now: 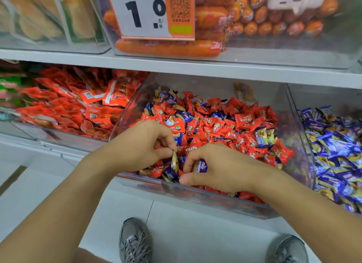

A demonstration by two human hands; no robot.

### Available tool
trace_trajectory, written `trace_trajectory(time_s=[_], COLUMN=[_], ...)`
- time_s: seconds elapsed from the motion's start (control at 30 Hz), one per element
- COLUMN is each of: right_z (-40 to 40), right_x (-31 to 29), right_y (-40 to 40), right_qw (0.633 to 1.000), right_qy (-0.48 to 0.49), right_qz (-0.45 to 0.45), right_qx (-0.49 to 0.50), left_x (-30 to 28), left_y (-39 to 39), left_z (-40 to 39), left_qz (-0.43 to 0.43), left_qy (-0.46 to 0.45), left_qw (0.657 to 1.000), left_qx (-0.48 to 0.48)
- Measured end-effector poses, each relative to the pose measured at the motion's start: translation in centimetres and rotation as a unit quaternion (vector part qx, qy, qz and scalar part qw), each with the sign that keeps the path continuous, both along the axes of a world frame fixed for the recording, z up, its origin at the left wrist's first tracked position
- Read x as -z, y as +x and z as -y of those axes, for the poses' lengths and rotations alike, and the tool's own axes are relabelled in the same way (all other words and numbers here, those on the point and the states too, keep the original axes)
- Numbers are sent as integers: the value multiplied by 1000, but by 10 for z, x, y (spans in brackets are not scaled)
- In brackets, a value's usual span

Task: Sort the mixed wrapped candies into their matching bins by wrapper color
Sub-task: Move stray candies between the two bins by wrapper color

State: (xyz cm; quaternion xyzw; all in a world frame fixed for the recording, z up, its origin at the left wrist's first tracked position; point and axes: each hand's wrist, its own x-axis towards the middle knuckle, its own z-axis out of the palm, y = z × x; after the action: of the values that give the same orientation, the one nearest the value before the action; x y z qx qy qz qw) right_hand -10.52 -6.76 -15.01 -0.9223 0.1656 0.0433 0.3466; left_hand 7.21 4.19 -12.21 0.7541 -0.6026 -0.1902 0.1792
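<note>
The middle bin (297,129), a clear plastic tub on the lower shelf (176,69), serves as the landmark. It holds the mixed candies (221,129): mostly red wrappers with blue ones scattered through the heap. Just right of the middle bin sits the blue bin (337,149), filled almost wholly with blue-wrapped sweets. Left of it lies a bin of red snack packets (78,104). Above it, on the upper shelf, a price card (141,14) hangs before a tub of orange sausages (215,18).

Both hands work at the front edge of the middle bin. The left hand (143,145) pinches a blue-and-yellow candy (174,162) by its crimped end, between thumb and fingers (170,139). The right hand (219,166) has its fingers curled around a blue candy (201,165); it may hold more in the palm, though that is hidden.

These sweets look very light and small, with slick, crinkly film wrappers that slide over one another. The body feels firm, probably, while the flared ends are soft and flat. A pinch on a crimped end lifts one cleanly from the heap; gripping the body suits gathering several for the blue bin.
</note>
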Motion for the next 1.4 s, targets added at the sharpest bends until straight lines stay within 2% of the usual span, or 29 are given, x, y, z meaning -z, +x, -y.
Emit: trace_trajectory(time_s=[0.17,0.3,0.4,0.47,0.6,0.7,0.9,1.07,1.17,1.27,1.4], right_z=[5,16,14,6,-5,-1,3,5,13,22,28], right_x=[-3,-7,-12,-13,0,4,9,10,5,0,-5], right_y=[0,-2,0,4,16,23,28,24,16,6,-2], right_qw=[997,982,979,986,992,990,983,983,987,989,990], right_qy=[-73,-157,-150,-115,-122,-123,-155,-158,-133,-112,-114], right_qz=[-7,-11,44,65,-18,-38,3,42,75,95,78], right_qx=[20,106,131,101,-41,-66,-98,-88,-47,-12,13], left_x=[-2,-1,0,1,-2,-2,4,5,7,10,11], left_y=[7,9,10,10,8,4,0,-3,-6,-8,-8], left_z=[-7,-10,-9,-8,-4,-3,-2,-1,1,4,4], left_qz=[-45,-38,-61,-68,-92,-134,-95,-97,-5,95,102], left_qy=[-36,-39,-63,-90,-175,-194,-132,-109,-50,9,36], left_qw=[997,996,990,985,963,954,981,982,995,995,994], left_qx=[-44,-74,-106,-132,-185,-184,-106,-118,-91,-15,22])
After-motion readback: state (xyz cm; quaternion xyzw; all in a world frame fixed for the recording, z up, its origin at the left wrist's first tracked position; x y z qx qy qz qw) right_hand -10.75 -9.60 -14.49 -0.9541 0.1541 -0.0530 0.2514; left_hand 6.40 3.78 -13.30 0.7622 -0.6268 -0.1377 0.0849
